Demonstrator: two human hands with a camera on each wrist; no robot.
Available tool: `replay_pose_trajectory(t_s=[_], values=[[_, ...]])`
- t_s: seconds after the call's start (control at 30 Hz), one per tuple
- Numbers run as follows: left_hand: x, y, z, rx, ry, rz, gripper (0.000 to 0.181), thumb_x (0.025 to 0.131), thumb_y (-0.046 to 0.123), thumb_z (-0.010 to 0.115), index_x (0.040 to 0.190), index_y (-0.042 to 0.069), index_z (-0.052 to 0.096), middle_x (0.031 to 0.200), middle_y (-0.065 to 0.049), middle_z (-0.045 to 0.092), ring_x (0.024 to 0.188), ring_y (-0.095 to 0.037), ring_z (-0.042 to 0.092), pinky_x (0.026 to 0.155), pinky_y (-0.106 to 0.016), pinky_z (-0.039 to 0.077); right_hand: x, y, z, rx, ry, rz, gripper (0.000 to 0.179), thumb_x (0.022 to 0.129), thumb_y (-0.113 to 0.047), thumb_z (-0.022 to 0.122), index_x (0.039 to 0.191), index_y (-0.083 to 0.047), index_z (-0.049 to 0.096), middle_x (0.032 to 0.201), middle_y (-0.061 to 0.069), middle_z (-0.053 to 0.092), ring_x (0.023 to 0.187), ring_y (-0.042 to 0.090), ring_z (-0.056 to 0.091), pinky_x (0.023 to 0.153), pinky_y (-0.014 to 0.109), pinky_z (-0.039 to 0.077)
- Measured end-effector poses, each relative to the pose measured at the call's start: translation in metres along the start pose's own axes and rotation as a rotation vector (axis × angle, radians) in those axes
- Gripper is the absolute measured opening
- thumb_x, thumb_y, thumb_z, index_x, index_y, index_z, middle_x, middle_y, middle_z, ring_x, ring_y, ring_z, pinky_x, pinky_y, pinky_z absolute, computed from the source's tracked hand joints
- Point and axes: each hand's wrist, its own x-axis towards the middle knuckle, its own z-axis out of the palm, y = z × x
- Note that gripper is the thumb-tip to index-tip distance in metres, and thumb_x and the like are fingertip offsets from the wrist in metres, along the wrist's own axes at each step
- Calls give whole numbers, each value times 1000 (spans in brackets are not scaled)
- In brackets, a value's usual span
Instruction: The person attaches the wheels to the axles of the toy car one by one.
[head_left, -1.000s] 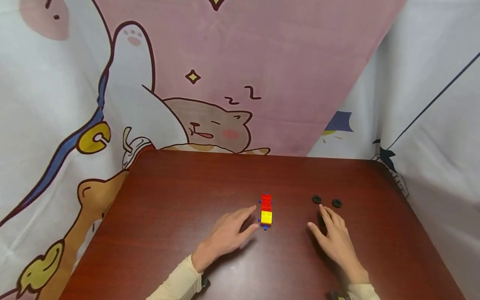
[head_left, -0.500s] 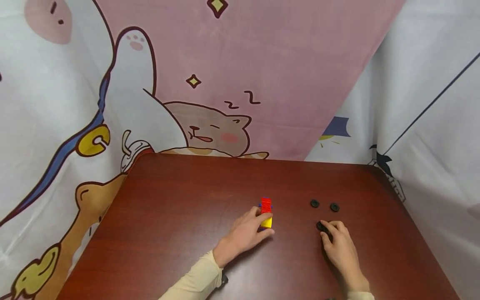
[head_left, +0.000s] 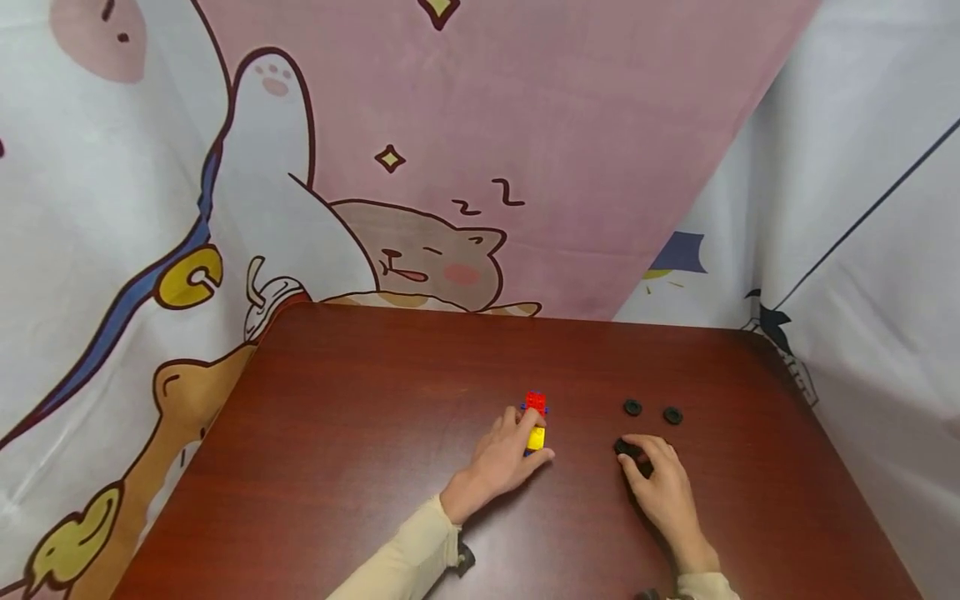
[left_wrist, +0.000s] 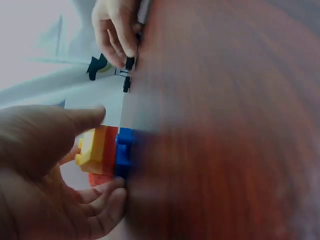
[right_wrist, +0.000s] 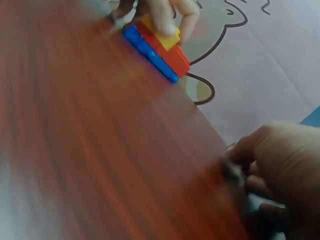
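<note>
On the table stands a small building-block toy car [head_left: 536,402], with red and yellow bricks on a blue base. Blue pegs stick out at its sides. My left hand [head_left: 501,458] reaches around and over it, the forefinger lying across the top and the thumb by the yellow end. In the left wrist view, thumb and fingers stand on either side of the bricks; firm contact cannot be made out. My right hand [head_left: 662,485] pinches a small black wheel [head_left: 622,447] between thumb and forefinger, low over the table. The wheel is blurred in the right wrist view.
Two more black wheels, the left one [head_left: 632,407] and the right one [head_left: 672,415], lie flat beyond my right hand. The brown table [head_left: 360,417] ends at a cloth backdrop [head_left: 570,167] printed with cartoon animals.
My left hand has come from beside the toy car to around it. The right hand has picked up a wheel near the other two and moved nearer to me and slightly left.
</note>
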Motion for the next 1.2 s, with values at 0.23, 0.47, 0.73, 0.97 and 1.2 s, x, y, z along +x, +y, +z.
replay_pose_trajectory(t_s=[0.23, 0.47, 0.73, 0.97, 1.2], values=[[9, -24, 8, -299, 24, -112, 40, 93, 29, 64, 127, 21, 46, 107, -4, 52, 65, -10, 51, 57, -21, 42, 0, -14, 29, 262, 105, 12, 44, 82, -4, 79, 125, -4, 68, 105, 9, 57, 79, 8, 52, 70, 10, 41], [33, -52, 14, -1266, -42, -254, 51, 96, 10, 48, 143, 10, 28, 107, -13, 53, 66, -17, 67, 51, -31, 57, 5, -22, 31, 503, 207, 144, 41, 90, -1, 71, 128, 2, 56, 100, 2, 58, 75, 3, 54, 62, 12, 44], [48, -62, 9, -1457, -77, -222, 55, 97, 2, 51, 147, 4, 28, 111, -9, 55, 83, -20, 71, 77, -37, 61, 34, -83, 54, 686, 260, 20, 38, 92, 9, 62, 127, 14, 49, 94, 23, 58, 65, 10, 53, 55, 14, 43], [49, -63, 5, -1419, -51, -209, 56, 97, 2, 56, 147, 4, 31, 128, -16, 55, 94, -17, 67, 84, -38, 60, 40, -131, 78, 666, 108, -45, 40, 93, 5, 63, 132, 6, 57, 99, 23, 60, 74, 18, 57, 61, 21, 49], [53, -64, 4, -1409, -54, -189, 55, 97, 0, 58, 147, 3, 36, 132, -19, 55, 95, -15, 67, 84, -37, 60, 44, -119, 96, 625, 165, 18, 42, 94, -1, 65, 134, 2, 54, 103, 19, 68, 71, 15, 55, 58, 17, 45]])
